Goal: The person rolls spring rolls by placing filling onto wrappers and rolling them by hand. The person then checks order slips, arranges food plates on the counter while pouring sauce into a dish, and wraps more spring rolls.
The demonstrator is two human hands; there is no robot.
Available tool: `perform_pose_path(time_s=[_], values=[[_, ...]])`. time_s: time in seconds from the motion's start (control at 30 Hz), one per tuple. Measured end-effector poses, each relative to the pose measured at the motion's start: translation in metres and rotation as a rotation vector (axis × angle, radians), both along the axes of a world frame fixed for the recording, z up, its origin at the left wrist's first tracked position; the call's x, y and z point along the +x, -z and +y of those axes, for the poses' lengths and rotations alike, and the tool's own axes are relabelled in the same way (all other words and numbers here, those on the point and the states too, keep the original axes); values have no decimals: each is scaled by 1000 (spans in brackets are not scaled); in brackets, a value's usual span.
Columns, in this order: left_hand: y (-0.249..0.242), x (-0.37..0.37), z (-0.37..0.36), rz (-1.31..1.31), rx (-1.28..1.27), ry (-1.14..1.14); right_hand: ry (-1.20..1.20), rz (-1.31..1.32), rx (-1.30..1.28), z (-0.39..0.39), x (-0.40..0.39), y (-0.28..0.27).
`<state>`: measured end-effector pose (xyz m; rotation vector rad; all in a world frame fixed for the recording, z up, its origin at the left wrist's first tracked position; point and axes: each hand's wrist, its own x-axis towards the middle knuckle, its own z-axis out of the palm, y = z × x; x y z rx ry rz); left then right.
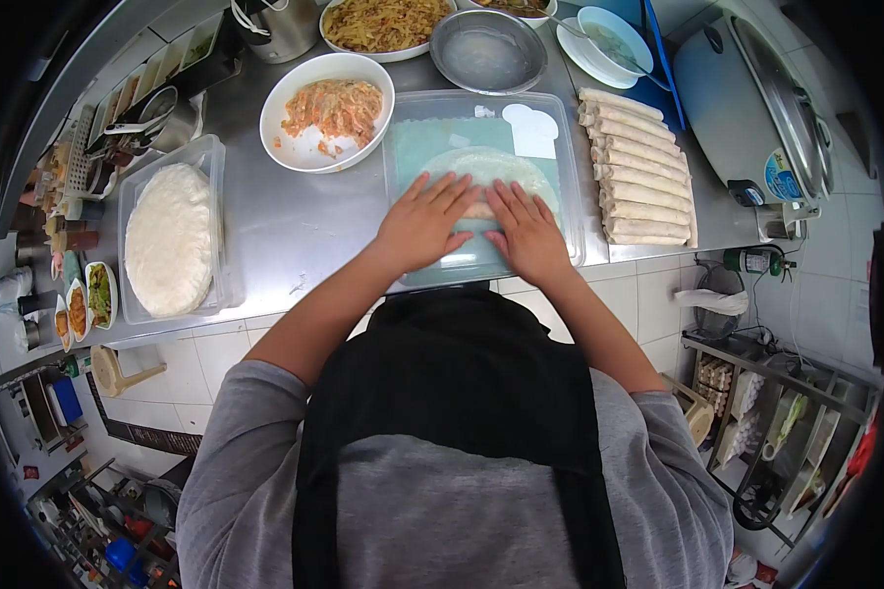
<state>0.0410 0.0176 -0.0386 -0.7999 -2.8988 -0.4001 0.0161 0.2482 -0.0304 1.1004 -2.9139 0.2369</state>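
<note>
On a clear plastic tray (570, 245) with a green surface lies a round, pale wrapper (516, 172). Some filling (478, 208) shows at the wrapper's near part, between my hands. My left hand (424, 224) rests over the left side of the wrapper and filling, palm down, fingers stretched out. On the right side, my right hand (528, 234) lies palm down too, its fingers spread. Behind and to the left stands a white bowl (277, 88) with orange-pink filling. Right of the tray, several finished rolls (646, 188) are laid in a column.
A plastic container (216, 245) with a stack of round wrappers (168, 240) stands at the left. Along the back are a bowl of shredded food (378, 25), a metal bowl (488, 51) and a white bowl (614, 44). A large lidded cooker (722, 108) stands at the right.
</note>
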Motion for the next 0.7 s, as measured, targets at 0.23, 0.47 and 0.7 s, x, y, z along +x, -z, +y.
perform_pose_path(time_s=[0.23,0.47,0.7], values=[[-12,-10,-1,102,57,7,31,164,30,-4,-12,-13],[3,-3,7,70,50,22,0,52,-27,-6,-2,-1],[-10,-32,1,163,125,3,29,221,-53,-11,-27,-4]])
